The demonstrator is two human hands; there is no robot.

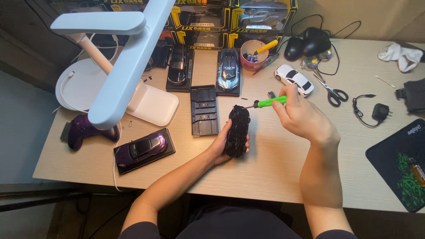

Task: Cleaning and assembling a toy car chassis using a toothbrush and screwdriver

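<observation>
The left hand (221, 144) is clamping the stiff, probably weighty upturned black model car (237, 131) by its flanks while the right hand (299, 116) is gripping a green-handled screwdriver (268, 102).

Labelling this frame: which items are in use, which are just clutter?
In use: left hand gripping upturned black model car; right hand holding green screwdriver to it.

Lying about: scissors, white model car, purple model car, game controller, desk lamp.

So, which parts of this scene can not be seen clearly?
- Head view: the screwdriver tip on the black toy car is too small to see.
- The left hand fingers are hidden behind the car.
- The white lamp covers the desk behind it.
</observation>
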